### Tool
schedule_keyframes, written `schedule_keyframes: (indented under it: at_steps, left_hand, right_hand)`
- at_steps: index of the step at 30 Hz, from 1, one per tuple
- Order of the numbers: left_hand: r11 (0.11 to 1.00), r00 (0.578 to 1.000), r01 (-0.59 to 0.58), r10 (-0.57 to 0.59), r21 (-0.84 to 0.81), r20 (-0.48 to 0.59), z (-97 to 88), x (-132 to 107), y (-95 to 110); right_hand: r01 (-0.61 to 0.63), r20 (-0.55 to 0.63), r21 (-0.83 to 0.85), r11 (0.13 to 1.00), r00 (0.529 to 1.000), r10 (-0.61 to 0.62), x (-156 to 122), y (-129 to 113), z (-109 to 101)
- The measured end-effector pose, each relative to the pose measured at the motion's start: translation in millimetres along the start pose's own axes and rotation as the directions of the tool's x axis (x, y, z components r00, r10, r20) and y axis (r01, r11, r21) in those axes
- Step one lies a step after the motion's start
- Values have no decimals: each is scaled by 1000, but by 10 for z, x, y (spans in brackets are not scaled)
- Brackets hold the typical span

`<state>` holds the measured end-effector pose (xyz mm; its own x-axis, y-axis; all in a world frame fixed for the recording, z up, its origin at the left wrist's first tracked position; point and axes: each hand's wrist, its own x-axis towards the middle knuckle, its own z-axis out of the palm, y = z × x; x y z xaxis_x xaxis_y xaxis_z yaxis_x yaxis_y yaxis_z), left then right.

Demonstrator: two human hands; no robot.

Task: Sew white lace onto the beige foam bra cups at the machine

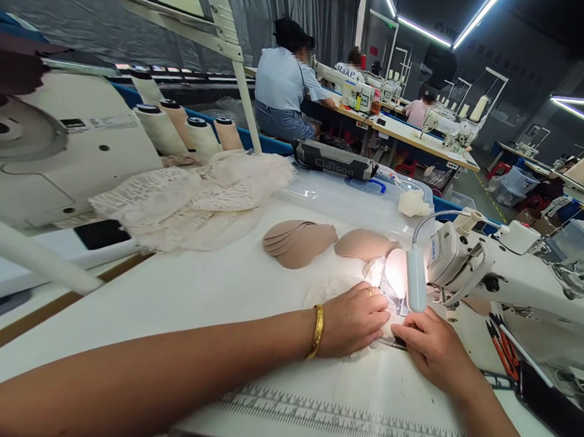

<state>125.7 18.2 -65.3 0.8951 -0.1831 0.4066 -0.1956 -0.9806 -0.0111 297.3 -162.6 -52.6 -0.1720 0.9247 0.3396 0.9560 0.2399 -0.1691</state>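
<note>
My left hand, with a gold bangle at the wrist, presses curled fingers onto pale lace fabric on the white sewing table. Across a small gap, my right hand has thumb and forefinger pinched together at the fabric's edge; the fingertips are partly hidden. Both hands lie just in front of the needle area of a white sewing machine. A lit work lamp glares over the fabric there. Beyond my left hand are two fanned stacks of beige cup pads, one stack left of the other stack.
Ruffled cream lace is heaped at left, beside thread cones and another machine. A clear plastic lid carries a dark case. Orange-handled snips and a phone lie right. A ruler strip runs along the front.
</note>
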Motion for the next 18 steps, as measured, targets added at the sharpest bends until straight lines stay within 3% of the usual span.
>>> schedule_keyframes:
  at_steps: [6,13,18]
  left_hand:
    - [999,997,-37,35,-28,-69,165,-9,-67]
    - [996,998,-63,64,-64,14,160,126,-216]
    - [985,994,-111,108,-130,-30,237,224,-356]
  right_hand:
    - [-31,-31,-7,999,999,31,-8,25,69]
    - [-89,-118,-94,992,990,78,19,46,163]
    - [-135,-163,-162,977,981,108,4,80,193]
